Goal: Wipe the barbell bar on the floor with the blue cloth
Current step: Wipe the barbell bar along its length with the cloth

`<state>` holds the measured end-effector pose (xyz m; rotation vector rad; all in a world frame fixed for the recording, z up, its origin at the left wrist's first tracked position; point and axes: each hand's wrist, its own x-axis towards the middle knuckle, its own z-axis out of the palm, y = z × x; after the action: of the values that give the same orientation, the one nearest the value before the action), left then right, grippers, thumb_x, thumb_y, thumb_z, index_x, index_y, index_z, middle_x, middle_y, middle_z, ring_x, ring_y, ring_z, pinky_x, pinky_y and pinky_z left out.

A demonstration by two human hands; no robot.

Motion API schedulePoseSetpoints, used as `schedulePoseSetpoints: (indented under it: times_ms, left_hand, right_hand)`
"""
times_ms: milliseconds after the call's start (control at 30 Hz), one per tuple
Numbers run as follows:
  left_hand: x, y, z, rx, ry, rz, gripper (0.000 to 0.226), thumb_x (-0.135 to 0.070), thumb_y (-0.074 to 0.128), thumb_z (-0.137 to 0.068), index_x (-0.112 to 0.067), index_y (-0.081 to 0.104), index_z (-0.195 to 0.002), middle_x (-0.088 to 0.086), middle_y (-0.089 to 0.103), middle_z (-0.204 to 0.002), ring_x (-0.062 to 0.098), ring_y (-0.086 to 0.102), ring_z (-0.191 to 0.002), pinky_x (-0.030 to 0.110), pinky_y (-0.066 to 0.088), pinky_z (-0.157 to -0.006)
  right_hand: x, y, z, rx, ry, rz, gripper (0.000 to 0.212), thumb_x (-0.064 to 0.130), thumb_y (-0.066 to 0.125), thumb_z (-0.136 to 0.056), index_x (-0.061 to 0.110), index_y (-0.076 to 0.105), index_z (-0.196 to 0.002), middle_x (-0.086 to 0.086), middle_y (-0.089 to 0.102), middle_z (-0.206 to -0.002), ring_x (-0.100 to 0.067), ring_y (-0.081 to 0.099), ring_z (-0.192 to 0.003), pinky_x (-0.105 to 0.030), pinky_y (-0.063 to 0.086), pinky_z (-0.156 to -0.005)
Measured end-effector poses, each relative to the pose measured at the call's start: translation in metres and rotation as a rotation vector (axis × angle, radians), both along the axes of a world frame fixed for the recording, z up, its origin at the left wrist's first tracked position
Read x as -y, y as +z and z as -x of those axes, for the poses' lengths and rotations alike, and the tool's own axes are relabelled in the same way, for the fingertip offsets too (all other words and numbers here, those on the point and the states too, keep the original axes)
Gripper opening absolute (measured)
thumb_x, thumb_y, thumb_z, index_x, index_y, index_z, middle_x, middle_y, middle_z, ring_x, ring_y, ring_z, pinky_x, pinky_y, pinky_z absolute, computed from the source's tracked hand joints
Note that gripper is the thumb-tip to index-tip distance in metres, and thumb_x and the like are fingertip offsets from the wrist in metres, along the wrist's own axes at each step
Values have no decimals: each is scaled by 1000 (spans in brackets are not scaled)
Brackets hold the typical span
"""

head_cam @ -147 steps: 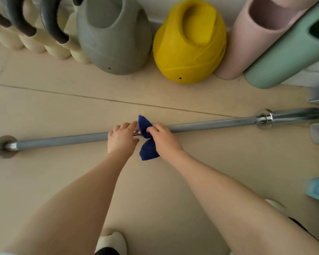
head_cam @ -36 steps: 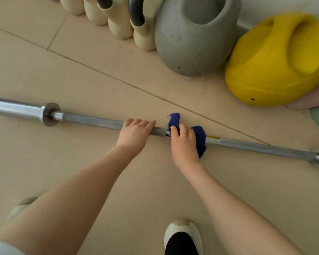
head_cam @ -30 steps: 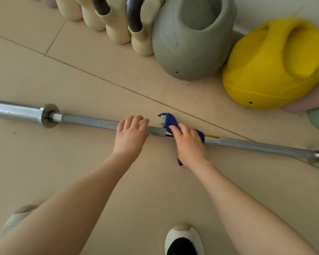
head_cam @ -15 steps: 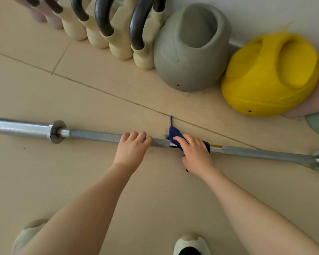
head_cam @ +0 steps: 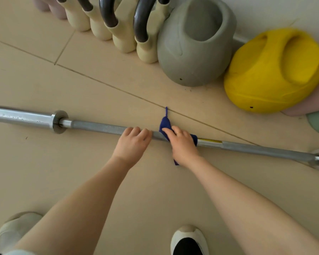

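Clasped around the blue cloth (head_cam: 165, 125), the right hand (head_cam: 182, 147) presses it onto the barbell bar (head_cam: 103, 128) near the shaft's middle — cloth wrapped over the steel, 1 loose thread trailing away toward the wall. Just beside it, the left hand (head_cam: 132, 143) curls its fingers over the bar (which lies flat on the beige floor (head_cam: 44, 172)). Behind sit a grey kettlebell (head_cam: 193, 50) and a yellow kettlebell (head_cam: 273, 74) — touching each other.

My arms are bare to the elbows, just a thin ring (head_cam: 178, 133) on my right hand (head_cam: 182, 146). I'm in cream slip-on shoes (head_cam: 189, 234) over black socks (head_cam: 187, 246), with a bit of pale sleeve (head_cam: 17, 252) by my left elbow.
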<state>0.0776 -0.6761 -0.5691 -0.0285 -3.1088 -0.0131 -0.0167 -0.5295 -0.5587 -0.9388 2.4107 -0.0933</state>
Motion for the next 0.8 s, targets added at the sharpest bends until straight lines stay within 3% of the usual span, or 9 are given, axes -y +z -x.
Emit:
schedulePoseSetpoints:
  times_ms: [100,233,333,400,467,533,633,733,800]
  left_hand:
    - [5,-7,-9,-54,-3,-39,46,-3,38,-71,-4,68,-106,6,69,-91,25,63,-76,31,53,-64]
    - [-2,-11,-9,8,98,-73,53,-5,33,-69,-6,68,-109,6,69,-95,23,48,-88,31,52,-64]
    - [-3,-4,1,35,99,-53,37,-4,50,-66,-10,70,-96,3,66,-78,26,59,-70,30,48,-57]
    - [-3,2,10,95,98,-68,26,-3,70,-55,-13,69,-79,2,59,-64,24,57,-57,28,43,-50]
    - [-2,6,16,141,110,-82,27,-3,77,-48,-14,65,-69,1,55,-60,23,56,-53,26,39,-46]
    - [1,5,16,149,101,-69,24,0,71,-48,-15,62,-65,1,54,-60,23,55,-53,26,38,-45]
    - [6,5,15,176,59,-81,21,0,55,-55,-15,63,-68,0,55,-63,22,55,-56,26,39,-46]
    - [10,5,14,181,41,-136,33,-4,46,-64,-15,71,-83,0,59,-65,22,59,-57,25,41,-47]
    - [15,4,15,187,63,-171,39,-4,64,-62,-14,72,-98,-1,60,-64,21,61,-56,24,42,-46]
  right_hand:
    - [-33,-7,12,-163,-63,-106,60,0,55,-81,17,38,-136,-11,45,-133,-35,47,-112,-39,36,-99]
    - [-22,-17,0,-305,-213,-133,32,-2,65,-71,4,62,-102,-21,62,-91,-40,57,-75,-43,50,-74]
    - [21,-11,-16,-184,-128,-27,37,5,35,-90,3,47,-125,-23,50,-121,-43,48,-103,-48,39,-94]
    - [38,-5,-23,-94,-28,-39,45,5,30,-96,7,27,-141,-18,33,-139,-38,34,-122,-42,24,-107]
    - [30,-5,-16,-97,38,-21,49,6,34,-96,11,24,-143,-15,31,-141,-36,35,-123,-40,27,-106]
    - [9,-9,-7,-173,6,-33,49,5,48,-89,12,38,-136,-15,44,-131,-37,47,-110,-42,39,-97]
    - [-8,-17,-3,-252,-196,-115,48,-1,73,-64,7,60,-110,-17,61,-101,-36,58,-81,-40,51,-77]
    - [19,-12,-11,-148,-157,-56,35,4,43,-87,5,50,-122,-21,52,-119,-40,51,-99,-44,42,-90]
    - [42,-7,-14,-74,-84,-5,41,6,29,-93,6,37,-134,-20,39,-134,-39,43,-113,-43,35,-98]
